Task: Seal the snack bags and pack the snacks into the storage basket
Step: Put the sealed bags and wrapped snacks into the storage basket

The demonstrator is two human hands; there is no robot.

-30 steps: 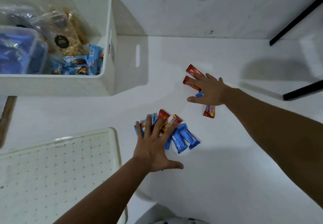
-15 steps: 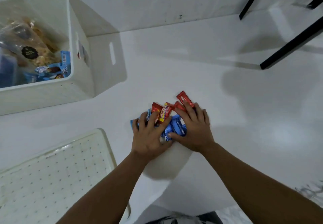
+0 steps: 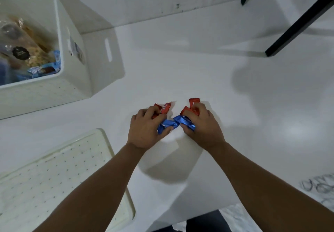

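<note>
Small red and blue snack bars lie bunched on the white table. My left hand [image 3: 146, 127] curls round red bars [image 3: 165, 108] and blue bars [image 3: 167, 124]. My right hand [image 3: 202, 125] grips other red bars [image 3: 193, 102] and a blue one [image 3: 186, 121]. Both hands sit side by side, knuckles up, almost touching at the blue wrappers. The white storage basket [image 3: 72, 79] stands at the upper left and holds a clear bag of snacks [image 3: 21, 50] and blue packets [image 3: 45, 68]. Parts of the bars are hidden under my fingers.
A white perforated lid or tray [image 3: 59, 177] lies at the lower left, close to my left forearm. Black chair legs [image 3: 298, 23] stand at the upper right. The table's front edge runs along the bottom right, with dark clothing [image 3: 202, 221] below it.
My right hand swept its red bars over to the pile by my left hand. Both hands then closed from flat fingers into grips round the gathered bars.
</note>
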